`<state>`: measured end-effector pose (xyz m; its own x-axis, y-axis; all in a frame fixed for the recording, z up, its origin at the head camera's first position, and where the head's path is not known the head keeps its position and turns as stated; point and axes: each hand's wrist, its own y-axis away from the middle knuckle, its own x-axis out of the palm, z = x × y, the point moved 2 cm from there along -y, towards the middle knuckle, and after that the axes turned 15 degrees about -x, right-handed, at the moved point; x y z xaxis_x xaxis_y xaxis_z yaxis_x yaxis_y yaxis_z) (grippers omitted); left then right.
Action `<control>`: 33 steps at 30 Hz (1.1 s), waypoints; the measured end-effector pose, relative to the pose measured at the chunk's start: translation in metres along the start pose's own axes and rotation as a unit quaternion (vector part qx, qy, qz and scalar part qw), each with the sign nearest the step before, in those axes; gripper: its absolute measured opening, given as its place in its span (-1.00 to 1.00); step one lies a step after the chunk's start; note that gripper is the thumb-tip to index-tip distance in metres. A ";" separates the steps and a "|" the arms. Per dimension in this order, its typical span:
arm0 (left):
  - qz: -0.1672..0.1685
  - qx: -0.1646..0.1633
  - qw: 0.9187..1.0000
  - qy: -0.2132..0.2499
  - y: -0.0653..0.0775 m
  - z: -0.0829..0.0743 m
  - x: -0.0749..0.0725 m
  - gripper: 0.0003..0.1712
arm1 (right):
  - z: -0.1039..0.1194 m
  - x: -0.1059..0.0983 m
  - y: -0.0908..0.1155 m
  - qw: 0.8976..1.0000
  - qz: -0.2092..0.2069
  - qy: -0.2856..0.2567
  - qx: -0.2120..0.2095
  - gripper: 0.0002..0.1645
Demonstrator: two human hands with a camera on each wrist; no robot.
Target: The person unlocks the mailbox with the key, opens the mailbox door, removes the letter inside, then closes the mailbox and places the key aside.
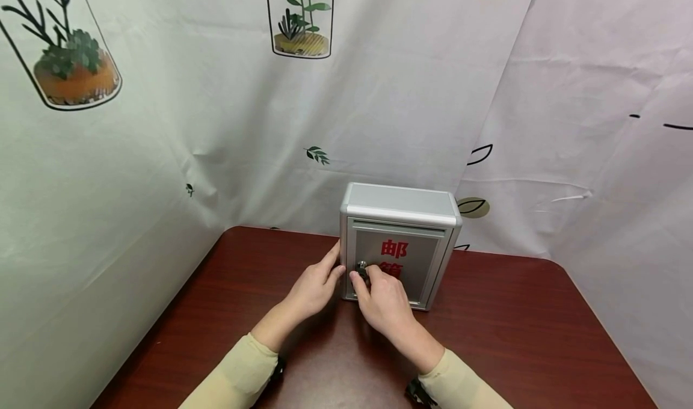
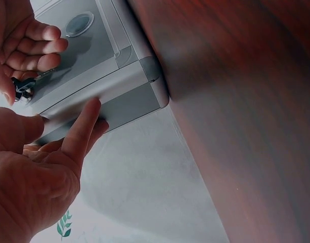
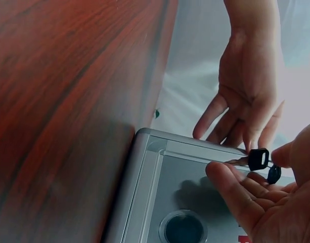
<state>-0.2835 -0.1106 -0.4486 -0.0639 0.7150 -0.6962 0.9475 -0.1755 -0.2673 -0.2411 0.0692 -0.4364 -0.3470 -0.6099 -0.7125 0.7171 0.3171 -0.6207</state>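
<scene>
A silver metal mailbox (image 1: 400,206) with red characters on its front door stands upright on the table. My left hand (image 1: 313,287) rests against its left side, fingers mostly straight along the side and thumb at the front edge. At the lock (image 1: 362,265) on the door's left, my right hand (image 1: 387,304) pinches black-headed keys (image 3: 258,159) between thumb and fingers. One key's metal blade shows in the right wrist view, pointing away from the thumb, with a second black head beside it. The right fingers partly cover the lock and the lower red character.
The dark red wooden table (image 1: 514,337) has rounded back corners. Behind it and at the sides hangs a pale cloth (image 1: 243,126) printed with plants. Low on the mailbox door is a round window (image 3: 182,230). A slot (image 1: 397,227) runs along the door's top.
</scene>
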 end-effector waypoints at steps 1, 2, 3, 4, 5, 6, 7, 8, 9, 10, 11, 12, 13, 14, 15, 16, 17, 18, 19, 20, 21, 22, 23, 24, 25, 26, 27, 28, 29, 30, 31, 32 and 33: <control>0.002 0.000 1.000 -0.001 0.000 0.000 0.000 -0.27 | 0.000 0.000 0.000 1.000 0.001 -0.002 0.002 -0.54; 0.003 0.000 1.000 -0.001 0.000 0.000 0.000 -0.28 | 0.000 0.000 0.000 1.000 0.002 -0.004 0.004 -0.53; 0.005 -0.001 1.000 0.000 0.000 0.000 0.000 -0.28 | 0.000 0.000 0.000 1.000 0.002 -0.005 0.005 -0.54; 0.006 -0.001 1.000 0.000 -0.001 0.000 0.000 -0.28 | 0.000 0.000 0.000 1.000 0.002 -0.006 0.007 -0.54; 0.009 -0.003 1.000 0.001 -0.001 0.001 0.000 -0.28 | 0.001 0.000 0.000 1.000 0.002 -0.006 0.008 -0.55; 0.009 -0.003 1.000 0.001 -0.001 0.001 -0.001 -0.28 | 0.001 0.001 0.000 1.000 0.001 -0.006 0.008 -0.55; 0.009 -0.003 1.000 0.002 -0.001 0.001 -0.001 -0.28 | 0.001 0.000 0.000 1.000 0.001 -0.007 0.009 -0.55; 0.008 -0.003 1.000 0.001 -0.001 0.001 -0.001 -0.28 | 0.001 0.001 0.000 1.000 0.001 -0.008 0.011 -0.55; 0.007 -0.002 1.000 0.001 -0.001 0.000 0.000 -0.28 | 0.002 0.000 0.000 1.000 0.001 -0.009 0.012 -0.54; 0.005 0.000 1.000 0.001 -0.001 0.000 0.000 -0.28 | 0.002 0.001 0.000 1.000 0.001 -0.010 0.014 -0.54; 0.004 0.002 1.000 0.001 -0.001 0.000 0.000 -0.28 | 0.002 0.001 0.000 1.000 0.002 -0.010 0.013 -0.54; 0.003 0.004 1.000 0.001 0.000 0.000 0.000 -0.28 | 0.002 0.001 0.000 1.000 0.002 -0.010 0.014 -0.53; 0.001 0.005 1.000 0.001 0.000 0.000 0.000 -0.28 | 0.002 0.001 0.000 1.000 0.001 -0.010 0.014 -0.53; 0.000 0.005 1.000 0.001 0.000 0.000 0.000 -0.28 | 0.002 0.001 0.000 1.000 0.001 -0.011 0.014 -0.53; 0.001 0.004 1.000 0.003 0.000 0.000 0.000 -0.28 | 0.002 0.001 0.000 1.000 0.001 -0.011 0.014 -0.53; 0.002 0.003 1.000 0.004 0.000 0.000 0.000 -0.28 | 0.002 0.002 0.000 1.000 0.001 -0.011 0.014 -0.53; 0.003 0.000 1.000 0.005 0.000 0.000 -0.001 -0.28 | 0.002 0.002 0.000 1.000 0.002 -0.012 0.015 -0.54; 0.004 -0.002 1.000 0.006 0.000 0.000 -0.001 -0.29 | 0.002 0.002 0.000 1.000 0.002 -0.014 0.017 -0.53; 0.005 -0.005 1.000 0.006 0.000 0.000 -0.001 -0.29 | 0.002 0.002 0.000 1.000 0.002 -0.017 0.020 -0.53; 0.006 -0.007 1.000 0.007 0.000 0.000 -0.001 -0.28 | 0.002 0.002 0.000 0.999 0.003 -0.022 0.024 -0.52; 0.007 -0.008 1.000 0.007 0.000 0.000 -0.001 -0.28 | 0.002 0.003 0.000 0.999 0.004 -0.027 0.029 -0.51; 0.008 -0.009 1.000 0.007 0.000 0.000 -0.001 -0.28 | 0.001 0.003 0.000 0.999 0.006 -0.033 0.034 -0.51; 0.009 -0.011 1.000 0.006 0.000 0.000 -0.001 -0.28 | 0.001 0.003 0.000 0.998 0.007 -0.041 0.040 -0.50; 0.010 -0.013 1.000 0.007 0.000 0.000 -0.001 -0.28 | 0.001 0.003 0.000 0.998 0.009 -0.048 0.045 -0.49; 0.011 -0.014 1.000 0.007 0.000 0.000 -0.001 -0.27 | 0.001 0.003 0.000 0.997 0.011 -0.059 0.052 -0.49; 0.012 -0.015 1.000 0.008 0.000 -0.001 -0.001 -0.27 | 0.000 0.003 0.000 0.996 0.014 -0.070 0.058 -0.48; 0.013 -0.016 1.000 0.008 0.000 -0.001 -0.001 -0.27 | 0.000 0.003 0.000 0.994 0.019 -0.090 0.067 -0.48; 0.014 -0.017 1.000 0.009 0.000 -0.001 -0.001 -0.27 | 0.000 0.004 0.000 0.990 0.023 -0.117 0.078 -0.48; 0.016 -0.018 1.000 0.010 0.000 -0.001 -0.001 -0.27 | -0.001 0.004 0.000 0.985 0.026 -0.148 0.089 -0.48; 0.017 -0.018 1.000 0.011 0.000 -0.001 -0.001 -0.27 | -0.001 0.005 0.000 0.978 0.028 -0.181 0.101 -0.47; 0.017 -0.018 1.000 0.011 0.000 -0.001 -0.001 -0.27 | -0.002 0.006 0.001 0.970 0.030 -0.214 0.114 -0.47; 0.016 -0.017 1.000 0.010 0.000 -0.001 -0.001 -0.28 | -0.003 0.007 0.001 0.960 0.031 -0.248 0.124 -0.46; 0.015 -0.016 1.000 0.009 0.000 -0.001 -0.001 -0.28 | -0.003 0.008 0.001 0.949 0.029 -0.283 0.135 -0.46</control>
<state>-0.2834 -0.1106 -0.4479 -0.0292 0.7219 -0.6914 0.9586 -0.1759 -0.2241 -0.2447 0.0672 -0.4436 0.0225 -0.9138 -0.4055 0.8807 0.2101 -0.4246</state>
